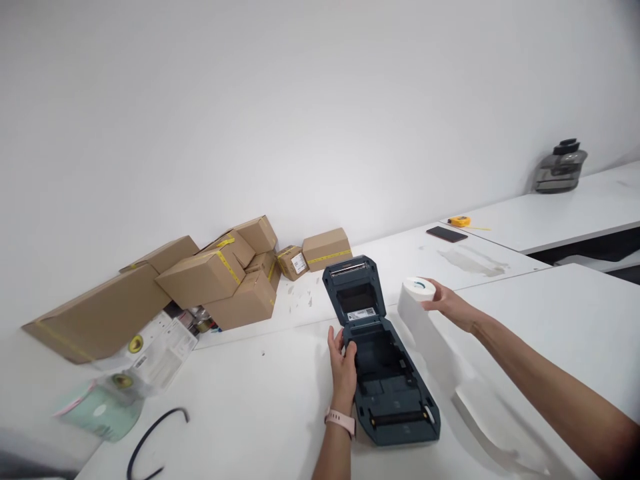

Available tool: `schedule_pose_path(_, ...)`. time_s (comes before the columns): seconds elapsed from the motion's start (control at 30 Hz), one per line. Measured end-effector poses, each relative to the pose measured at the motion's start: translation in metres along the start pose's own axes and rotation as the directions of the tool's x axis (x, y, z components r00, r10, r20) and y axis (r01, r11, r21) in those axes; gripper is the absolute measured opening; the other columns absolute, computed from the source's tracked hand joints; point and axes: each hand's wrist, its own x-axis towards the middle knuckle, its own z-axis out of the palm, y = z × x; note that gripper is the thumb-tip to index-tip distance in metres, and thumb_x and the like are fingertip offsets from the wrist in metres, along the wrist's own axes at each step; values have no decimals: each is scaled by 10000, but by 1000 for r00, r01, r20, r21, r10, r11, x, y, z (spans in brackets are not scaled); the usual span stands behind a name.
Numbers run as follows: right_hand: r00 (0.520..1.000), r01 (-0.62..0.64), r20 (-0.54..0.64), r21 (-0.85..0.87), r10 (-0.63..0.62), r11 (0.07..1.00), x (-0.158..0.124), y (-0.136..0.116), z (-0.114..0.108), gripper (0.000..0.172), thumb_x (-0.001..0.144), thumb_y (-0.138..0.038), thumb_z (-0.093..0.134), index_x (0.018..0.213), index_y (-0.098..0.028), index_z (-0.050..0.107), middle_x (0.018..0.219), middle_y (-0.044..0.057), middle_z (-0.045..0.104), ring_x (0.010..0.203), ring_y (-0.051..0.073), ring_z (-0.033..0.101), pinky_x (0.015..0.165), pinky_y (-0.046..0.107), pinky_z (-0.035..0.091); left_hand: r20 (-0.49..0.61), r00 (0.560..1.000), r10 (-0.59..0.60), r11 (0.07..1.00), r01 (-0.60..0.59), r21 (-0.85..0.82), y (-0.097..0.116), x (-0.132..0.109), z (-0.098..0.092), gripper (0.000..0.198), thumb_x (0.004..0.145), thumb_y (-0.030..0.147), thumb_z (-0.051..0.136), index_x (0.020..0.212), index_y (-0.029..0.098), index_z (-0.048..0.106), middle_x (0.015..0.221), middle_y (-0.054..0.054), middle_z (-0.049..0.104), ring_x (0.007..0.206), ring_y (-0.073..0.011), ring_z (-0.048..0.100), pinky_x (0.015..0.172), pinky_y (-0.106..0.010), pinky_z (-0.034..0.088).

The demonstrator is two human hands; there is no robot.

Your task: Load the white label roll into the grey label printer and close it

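A dark label printer (385,373) stands on the white table with its lid raised, so its roller and hollow inside show. My left hand (344,363) grips the printer's left side near the hinge, thumb over the rim. To the right of the printer, my right hand (440,298) holds a white roll of label paper (419,288) by its side, its round end with a bluish core facing up. A long paper strip (480,420) trails from the roll down toward the table's front edge.
Cardboard boxes (205,273) are heaped at the back left, with papers (165,353) and a mint-green container (107,407) before them. A black cable (150,433) lies at front left. Farther right are a phone (447,234), a yellow tape measure (459,221) and a dark jug (560,170).
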Motion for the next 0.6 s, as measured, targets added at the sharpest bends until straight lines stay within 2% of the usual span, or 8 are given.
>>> schedule_pose_path(0.07, 999, -37, -38, -79, 34, 996, 8, 20, 3, 840, 593, -441, 839, 1308, -232, 450, 1325, 136, 601, 1172, 323, 593, 934, 420, 514, -7, 1000, 6, 1000, -6, 6, 0, 0, 0, 789, 847, 431, 638, 1503, 254, 237, 1521, -128, 410, 1376, -212, 429, 1095, -316, 388)
schedule_pose_path(0.17, 998, -68, -21, -139, 66, 988, 16, 41, 9, 827, 565, -394, 848, 1283, -221, 478, 1283, 135, 626, 1170, 328, 591, 951, 434, 504, -21, 1000, 13, 1000, -13, 14, -1, 1, 0, 806, 834, 445, 653, 1501, 245, 247, 1506, -133, 430, 1360, -212, 449, 1090, -309, 393)
schedule_pose_path(0.27, 997, -71, 8, -182, 73, 981, 19, 50, 17, 854, 561, -391, 839, 1311, -211, 472, 1310, 150, 611, 1189, 333, 579, 972, 443, 496, -15, 1000, 18, 1000, -18, 13, -3, 1, -1, 781, 848, 448, 637, 1499, 257, 251, 1510, -123, 429, 1363, -207, 447, 1084, -306, 400)
schedule_pose_path(0.37, 996, -71, 32, -217, 80, 974, 15, 50, 19, 900, 611, -475, 805, 1390, -230, 426, 1395, 156, 556, 1256, 339, 539, 1016, 460, 473, -11, 1000, 12, 1000, -12, 16, -4, 2, -1, 764, 854, 442, 629, 1496, 263, 257, 1522, -118, 413, 1377, -207, 431, 1087, -303, 398)
schedule_pose_path(0.43, 995, -90, 20, -231, 97, 969, 5, 49, 11, 928, 687, -565, 736, 1466, -247, 345, 1477, 163, 476, 1329, 343, 479, 1047, 472, 451, -16, 1000, 12, 1000, -12, 17, -4, 2, -1, 772, 847, 438, 638, 1495, 257, 259, 1520, -123, 414, 1380, -211, 429, 1090, -305, 395)
schedule_pose_path(0.5, 993, -119, -33, -221, 115, 968, -14, 51, -5, 886, 773, -636, 619, 1507, -260, 295, 1521, 160, 422, 1369, 339, 439, 1069, 481, 434, -20, 1000, 9, 1000, -9, 19, -4, 2, -1, 780, 846, 436, 640, 1498, 252, 255, 1517, -128, 417, 1379, -216, 429, 1092, -312, 395)
schedule_pose_path(0.57, 992, -126, -47, -208, 119, 970, -42, 55, -23, 777, 825, -655, 535, 1482, -275, 370, 1517, 138, 436, 1376, 338, 431, 1092, 485, 414, -17, 1000, -1, 1000, 1, 21, -4, 3, -1, 770, 856, 436, 628, 1502, 254, 249, 1524, -129, 408, 1381, -220, 424, 1092, -321, 397)
schedule_pose_path(0.6, 992, -122, -18, -215, 121, 969, -58, 58, -29, 719, 829, -648, 536, 1444, -287, 440, 1510, 120, 451, 1379, 344, 424, 1100, 488, 406, -13, 1000, -6, 1000, 6, 23, -4, 3, -1, 760, 863, 436, 619, 1502, 259, 248, 1529, -127, 400, 1383, -219, 421, 1091, -323, 399)
